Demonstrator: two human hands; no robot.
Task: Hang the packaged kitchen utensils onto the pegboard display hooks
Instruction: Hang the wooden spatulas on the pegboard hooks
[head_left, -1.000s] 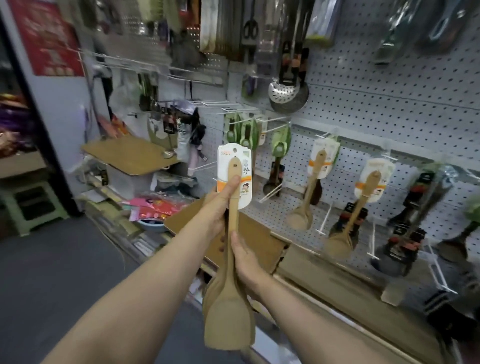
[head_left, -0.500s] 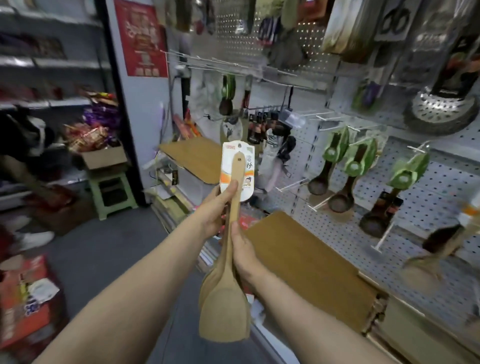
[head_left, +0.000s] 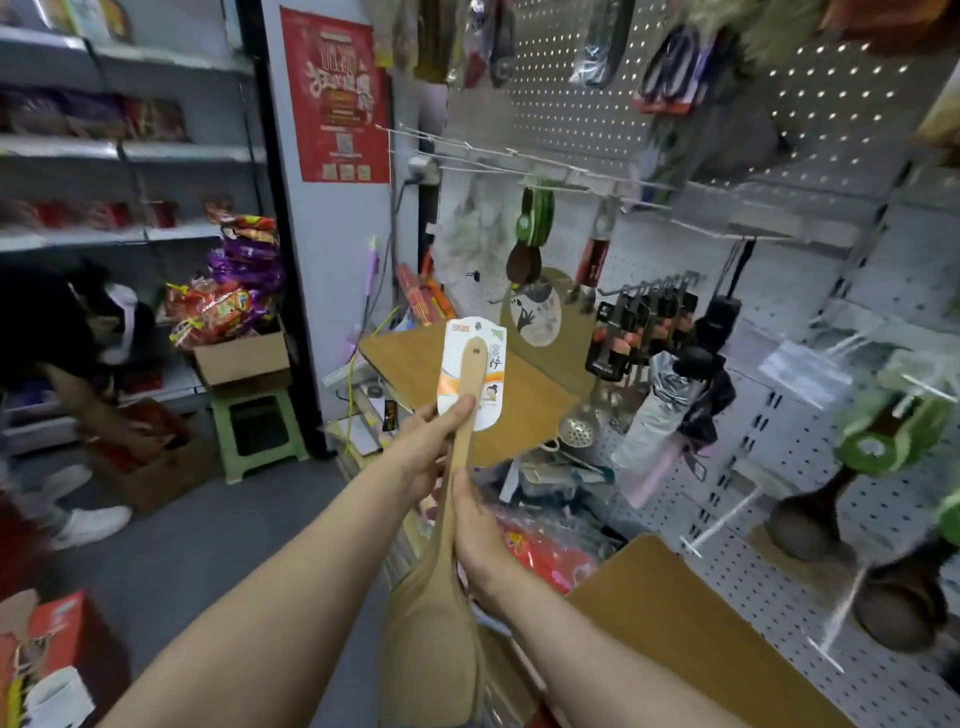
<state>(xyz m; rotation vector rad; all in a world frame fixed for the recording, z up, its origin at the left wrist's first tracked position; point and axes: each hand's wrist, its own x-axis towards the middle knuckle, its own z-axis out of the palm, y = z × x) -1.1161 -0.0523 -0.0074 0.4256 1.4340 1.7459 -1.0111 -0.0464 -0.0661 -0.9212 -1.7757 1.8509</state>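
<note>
Head view: left hand (head_left: 423, 452) pinches the pale wooden spatula (head_left: 441, 597) at its white card label (head_left: 471, 371); right hand (head_left: 475, 530) grips the handle lower; white pegboard (head_left: 810, 467) hooks nearby; hanging not yet done.

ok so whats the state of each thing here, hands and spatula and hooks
left hand: grips the spatula handle, thumb on the card
right hand: holds the handle lower down
spatula: held upright, blade down, not hung
card: on the handle top, off any hook
long hooks: mostly bare
green ladles: hanging on the pegboard
</note>
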